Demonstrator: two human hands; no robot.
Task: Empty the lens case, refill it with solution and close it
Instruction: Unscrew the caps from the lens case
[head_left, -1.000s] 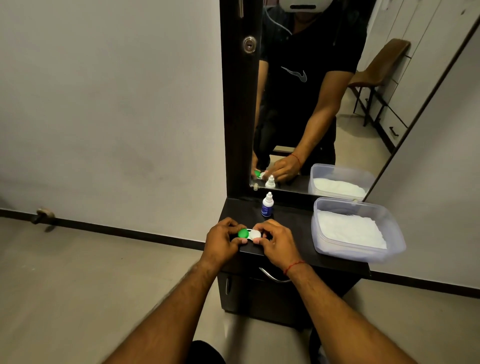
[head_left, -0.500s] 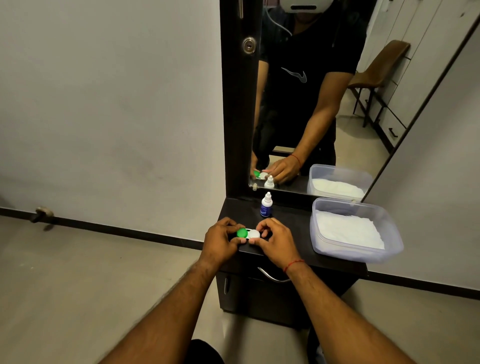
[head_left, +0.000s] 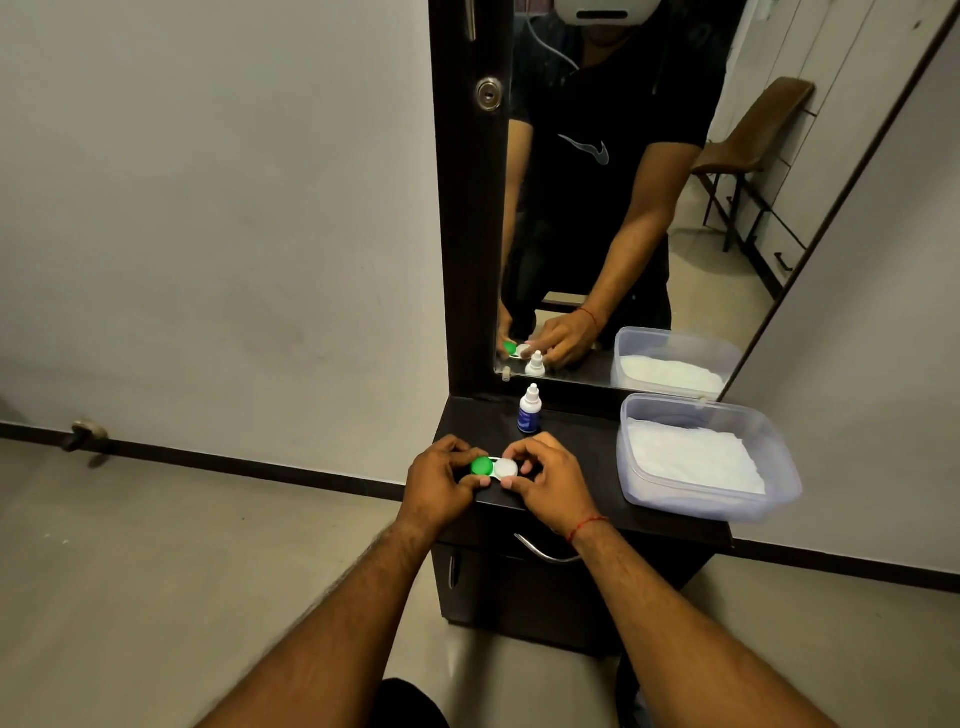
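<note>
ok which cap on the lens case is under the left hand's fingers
The green cap, held by the left hand; the white cap beside it sits at the right hand.

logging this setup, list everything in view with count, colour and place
lens case: 1, green cap and white cap, front of the cabinet top, held by both hands
bottle: 1, white with blue label, upright behind the case
tub: 1, clear, white padding inside, right of the cabinet top
cabinet: 1, black, against the wall
mirror: 1, dark frame, above the cabinet
left hand: on the green cap side
right hand: on the white cap side
</note>
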